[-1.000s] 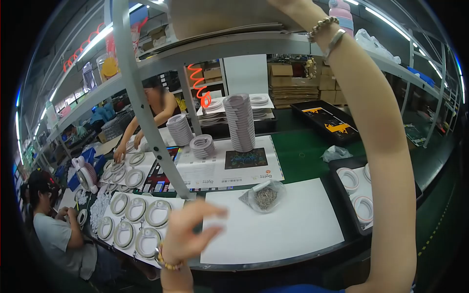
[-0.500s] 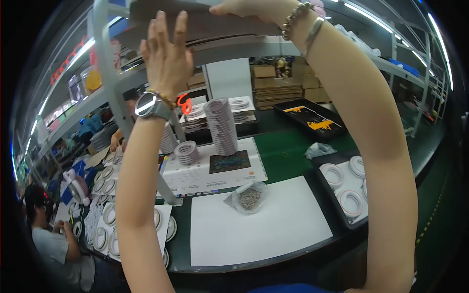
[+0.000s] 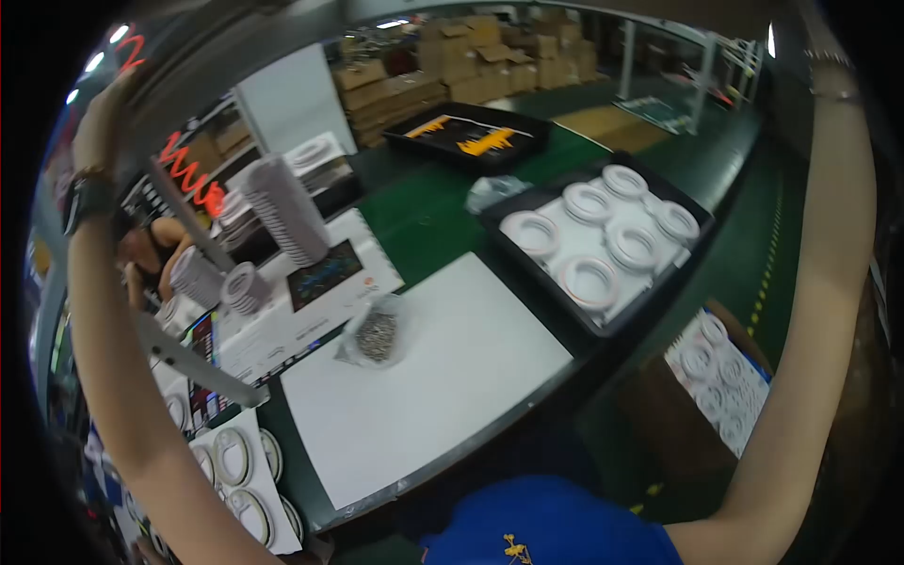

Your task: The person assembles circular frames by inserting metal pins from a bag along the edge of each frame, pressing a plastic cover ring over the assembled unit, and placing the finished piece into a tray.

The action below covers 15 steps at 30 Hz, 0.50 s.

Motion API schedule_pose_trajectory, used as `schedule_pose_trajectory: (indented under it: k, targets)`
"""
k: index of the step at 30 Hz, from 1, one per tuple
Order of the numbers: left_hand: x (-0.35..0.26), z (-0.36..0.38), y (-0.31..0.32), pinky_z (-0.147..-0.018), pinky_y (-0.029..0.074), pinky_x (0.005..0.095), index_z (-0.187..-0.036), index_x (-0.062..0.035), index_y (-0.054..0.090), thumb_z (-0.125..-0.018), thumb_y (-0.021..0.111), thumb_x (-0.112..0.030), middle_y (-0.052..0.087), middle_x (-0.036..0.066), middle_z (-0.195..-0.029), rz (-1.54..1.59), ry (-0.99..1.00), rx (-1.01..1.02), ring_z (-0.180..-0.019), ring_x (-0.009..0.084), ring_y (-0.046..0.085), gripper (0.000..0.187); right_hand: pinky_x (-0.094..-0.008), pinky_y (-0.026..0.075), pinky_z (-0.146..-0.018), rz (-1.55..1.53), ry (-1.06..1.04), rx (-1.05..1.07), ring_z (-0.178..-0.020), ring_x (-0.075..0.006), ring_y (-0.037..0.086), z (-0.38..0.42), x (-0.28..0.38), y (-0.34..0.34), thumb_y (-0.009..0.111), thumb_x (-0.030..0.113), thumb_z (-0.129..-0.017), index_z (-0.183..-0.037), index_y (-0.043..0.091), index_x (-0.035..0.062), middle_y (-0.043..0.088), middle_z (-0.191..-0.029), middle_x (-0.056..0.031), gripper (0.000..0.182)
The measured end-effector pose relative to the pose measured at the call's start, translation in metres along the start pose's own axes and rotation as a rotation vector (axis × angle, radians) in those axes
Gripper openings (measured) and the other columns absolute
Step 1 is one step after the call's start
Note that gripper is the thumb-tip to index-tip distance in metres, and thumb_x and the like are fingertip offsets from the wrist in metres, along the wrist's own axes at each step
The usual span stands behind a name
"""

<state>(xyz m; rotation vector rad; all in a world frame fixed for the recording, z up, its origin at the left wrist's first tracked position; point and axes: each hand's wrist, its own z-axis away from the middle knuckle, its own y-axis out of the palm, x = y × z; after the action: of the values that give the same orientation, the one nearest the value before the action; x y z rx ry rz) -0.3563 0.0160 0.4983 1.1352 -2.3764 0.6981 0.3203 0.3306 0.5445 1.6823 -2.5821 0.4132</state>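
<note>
Our arms reach up to a dark board across the top, between ten and twelve o'clock. Our left hand is at its edge at ten; our right hand is blurred at two. We cannot tell either grip. Below, at six, white paper bears a bag of small parts; beyond, at twelve, are cardboard boxes.

So there's this dark green workbench below the left hand. Closer to that hand lies a white printed sheet, then a plain white rectangular sheet; farther off, a crumpled clear plastic bag plus two black rectangular trays.
</note>
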Motion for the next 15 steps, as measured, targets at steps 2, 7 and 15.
schedule_pose_trajectory:
  k: [2,7,15]
  targets:
    - [-0.025,-0.01,-0.012,-0.094,0.043,0.042,-0.131,-0.0206,0.049,-0.093,0.041,-0.031,0.056,0.011,-0.126,0.039,-0.302,0.309,-0.119,0.0324,0.049,0.04,-0.028,0.048,-0.077,0.139,0.173,0.052,-0.088,-0.0167,0.061,0.026,-0.065,-0.065,0.059,0.025,-0.089,-0.108,0.066,0.0012,0.066,-0.096,-0.0094,0.032]
    - [-0.029,0.001,0.016,-0.101,0.037,0.0409,-0.133,-0.0239,0.048,-0.095,0.03,-0.052,0.051,0.01,-0.134,0.257,-0.541,0.256,-0.124,0.0315,0.046,0.051,-0.025,0.045,-0.088,0.389,0.484,0.144,-0.101,-0.0136,0.06,0.108,-0.17,-0.194,0.058,0.032,-0.092,-0.117,0.064,0.003,0.066,-0.112,-0.006,0.039]
    - [-0.054,0.015,0.008,-0.102,0.036,0.037,-0.135,-0.0191,0.047,-0.096,0.029,-0.052,0.053,0.011,-0.132,0.357,-0.474,0.208,-0.123,0.0288,0.048,0.054,-0.0294,0.052,-0.079,0.764,-0.216,-0.139,-0.092,-0.0218,0.067,0.207,-0.101,-0.059,0.057,0.027,-0.092,-0.107,0.069,0.016,0.069,-0.102,-0.0053,0.022]
